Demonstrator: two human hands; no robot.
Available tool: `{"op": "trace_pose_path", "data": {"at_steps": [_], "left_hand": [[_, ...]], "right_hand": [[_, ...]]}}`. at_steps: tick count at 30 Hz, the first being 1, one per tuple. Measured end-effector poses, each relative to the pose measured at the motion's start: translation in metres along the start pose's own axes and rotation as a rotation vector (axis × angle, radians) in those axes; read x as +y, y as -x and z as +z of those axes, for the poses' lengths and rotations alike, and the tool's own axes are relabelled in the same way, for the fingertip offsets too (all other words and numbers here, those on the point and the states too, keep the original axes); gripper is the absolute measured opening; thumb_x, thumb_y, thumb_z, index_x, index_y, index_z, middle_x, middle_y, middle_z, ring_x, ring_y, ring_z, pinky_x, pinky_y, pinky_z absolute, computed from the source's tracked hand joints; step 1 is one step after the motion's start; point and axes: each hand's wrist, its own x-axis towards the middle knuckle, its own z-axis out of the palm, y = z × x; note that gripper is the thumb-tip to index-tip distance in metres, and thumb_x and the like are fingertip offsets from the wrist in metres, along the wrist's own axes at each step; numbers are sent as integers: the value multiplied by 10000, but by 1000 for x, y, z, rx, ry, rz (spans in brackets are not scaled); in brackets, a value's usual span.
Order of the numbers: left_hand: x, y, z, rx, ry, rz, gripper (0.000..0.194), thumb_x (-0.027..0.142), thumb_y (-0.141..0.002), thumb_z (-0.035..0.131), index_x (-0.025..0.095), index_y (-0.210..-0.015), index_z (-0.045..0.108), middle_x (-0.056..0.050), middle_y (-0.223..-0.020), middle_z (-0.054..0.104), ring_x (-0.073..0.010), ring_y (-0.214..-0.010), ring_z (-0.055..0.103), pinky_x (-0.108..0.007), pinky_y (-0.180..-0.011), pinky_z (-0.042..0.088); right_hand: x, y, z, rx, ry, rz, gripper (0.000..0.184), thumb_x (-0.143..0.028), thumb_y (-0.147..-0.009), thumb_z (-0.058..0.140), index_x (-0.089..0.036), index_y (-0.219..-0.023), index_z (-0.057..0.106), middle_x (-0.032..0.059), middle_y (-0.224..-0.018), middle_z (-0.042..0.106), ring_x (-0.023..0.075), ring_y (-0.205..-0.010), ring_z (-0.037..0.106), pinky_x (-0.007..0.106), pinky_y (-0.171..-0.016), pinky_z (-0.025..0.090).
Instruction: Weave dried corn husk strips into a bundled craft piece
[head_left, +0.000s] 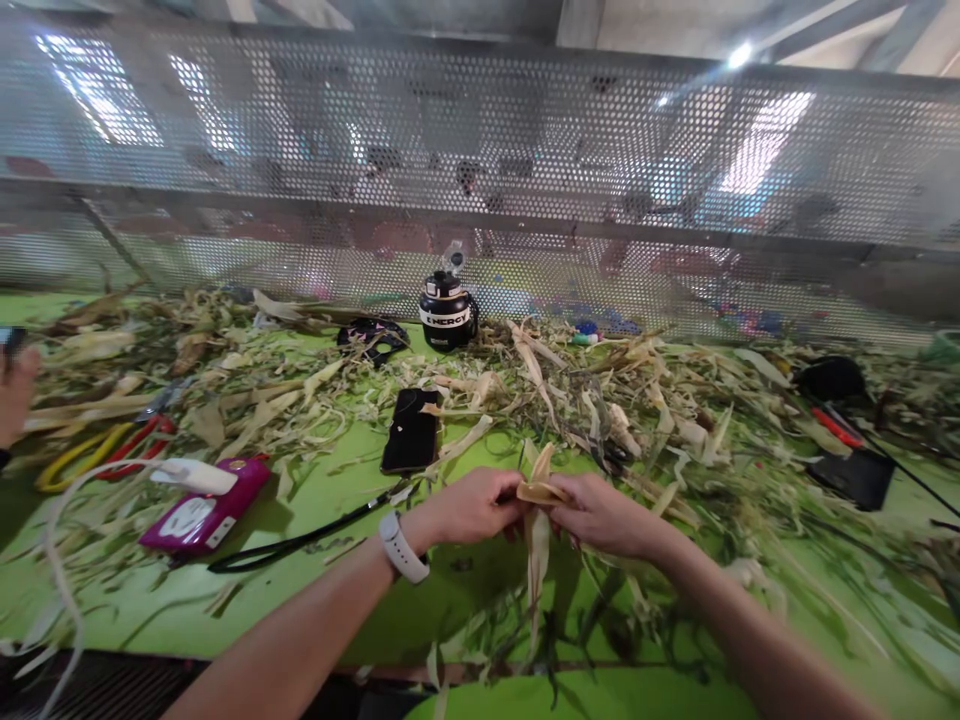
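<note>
Between my two hands a dry, pale corn husk strip [541,492] is folded across, with one end pointing up and a longer piece hanging below. My left hand [480,505], with a white watch [403,547] on its wrist, pinches the left side of the fold. The right side is gripped by my right hand [600,513], fingers closed on it. Both hands are above the green table [450,610] near its front edge. A black phone [410,430] lies just beyond my left hand, and loose husk scraps are spread around it.
A purple power bank or socket box [206,508] with a white plug [193,475] and cable sits left. Scissors with red and yellow handles [86,455] lie behind it. A black jug [445,312] stands before the perforated metal screen [480,130]. Another person's hand [16,395] shows far left.
</note>
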Motion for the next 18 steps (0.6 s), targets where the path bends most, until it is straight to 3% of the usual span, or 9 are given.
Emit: {"op": "trace_pose_path", "data": {"at_steps": [5,14,18], "left_hand": [[0,0,0,-30,-16,23,187,335,-835,470,175,-797,558,2,-695,588,-120,-603,510,-223,-563,373],[0,0,-2,-42,-222,77,193,244,-843,425,154,-765,576,-26,-711,602,-136,-634,505,-237,-600,376],[3,1,-4,-50,-104,111,228,270,-871,409,159,-858,608,-26,-709,610,-133,-601,536,-235,-588,407]], "right_hand": [[1,2,-2,-77,-52,-19,134,-108,-756,387,-192,-763,491,-26,-630,513,109,-513,523,209,-488,376],[-1,0,-3,-42,82,-82,170,-45,-717,381,-182,-746,476,-23,-651,494,103,-572,455,213,-549,348],[4,1,-3,-24,24,-48,86,-115,-760,421,-174,-718,468,-22,-657,469,100,-572,445,211,-529,341]]}}
